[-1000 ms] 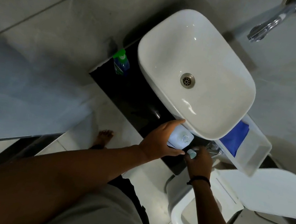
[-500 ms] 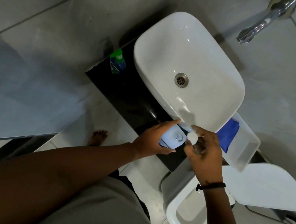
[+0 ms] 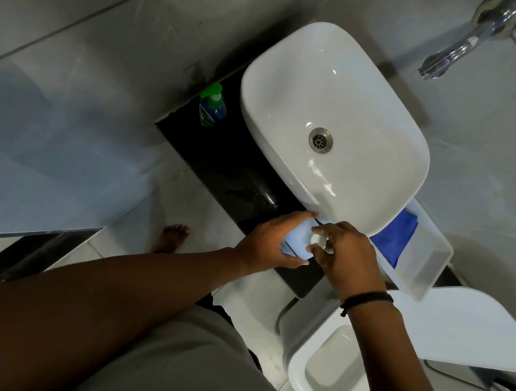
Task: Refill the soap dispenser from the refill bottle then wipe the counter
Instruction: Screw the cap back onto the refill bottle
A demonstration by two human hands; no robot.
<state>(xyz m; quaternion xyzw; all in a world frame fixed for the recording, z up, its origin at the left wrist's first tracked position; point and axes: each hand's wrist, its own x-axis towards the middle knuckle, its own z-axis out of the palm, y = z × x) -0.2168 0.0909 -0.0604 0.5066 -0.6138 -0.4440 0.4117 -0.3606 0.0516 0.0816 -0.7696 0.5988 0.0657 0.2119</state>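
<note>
The right hand (image 3: 346, 258) has come over the pale blue bottle (image 3: 298, 240) and now sets a small white cap (image 3: 317, 239) onto its mouth, fingers curled and pinching the cap from above. A second ago that hand was down at the table's (image 3: 236, 172) front edge with the cap held beside the bottle; half a second ago it had lifted the cap level with the opening, which then showed bare. Now the opening is covered.

The left hand (image 3: 271, 242) has not let go: it grips the bottle round its body, thumb on the near side, fingers on the sink (image 3: 340, 83) side, steadying it where it stood before, at the table's front edge just against the sink's rim.

To my reading this is the closing of a bottle, which suggests the pouring is done or nearly so; whether the cap is seated or only resting I cannot tell. Which bottle this one is, the dispenser or the refill, I also cannot say for certain.

The green-topped pump bottle (image 3: 212, 108) stands where it was, at the table's back left corner beside the sink. The blue cloth (image 3: 394, 236) lies in the clear tray (image 3: 426, 270) at the right end, untouched, so the wiping is not yet begun.
</note>
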